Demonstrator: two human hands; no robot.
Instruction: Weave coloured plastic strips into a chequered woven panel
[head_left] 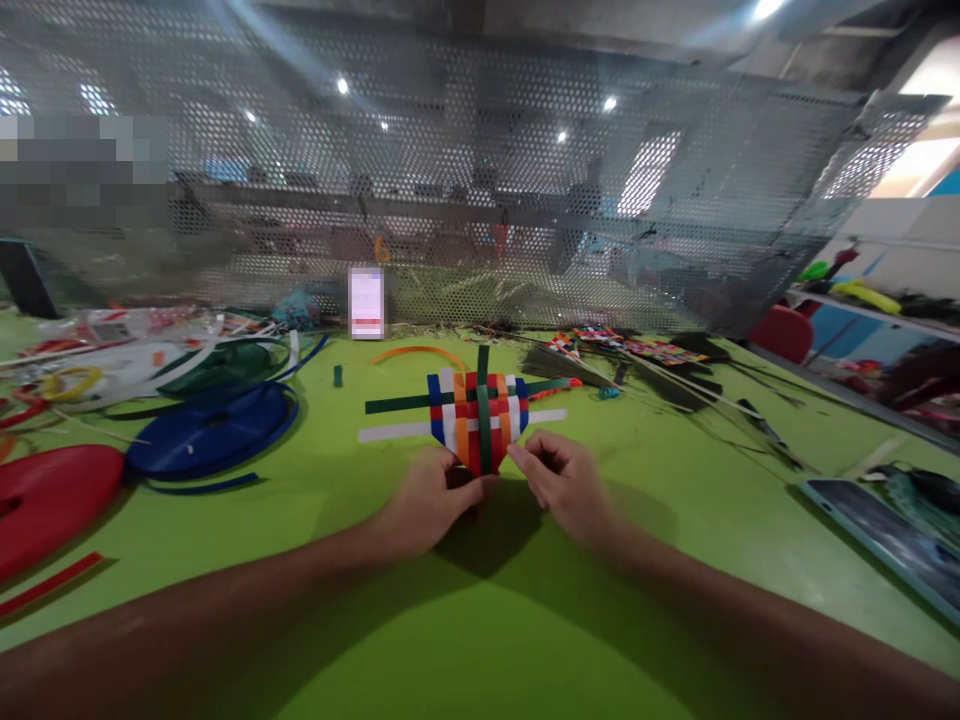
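A small woven mat of plastic strips (pixel 477 418) in red, blue, white, orange and dark green sits tilted up over the green table (pixel 480 620), with loose green and white strip ends sticking out left and right. My left hand (pixel 430 497) is closed on its lower left edge. My right hand (pixel 559 476) pinches its lower right edge with fingers curled. Both forearms reach in from the bottom of the view.
A blue strip coil (pixel 206 430), a red coil (pixel 45 495) and a heap of loose strips lie at the left. Finished woven pieces (pixel 660 350) and dark sticks lie at the back right. A phone (pixel 877 525) lies at the right edge. A perforated metal screen (pixel 480 200) stands behind.
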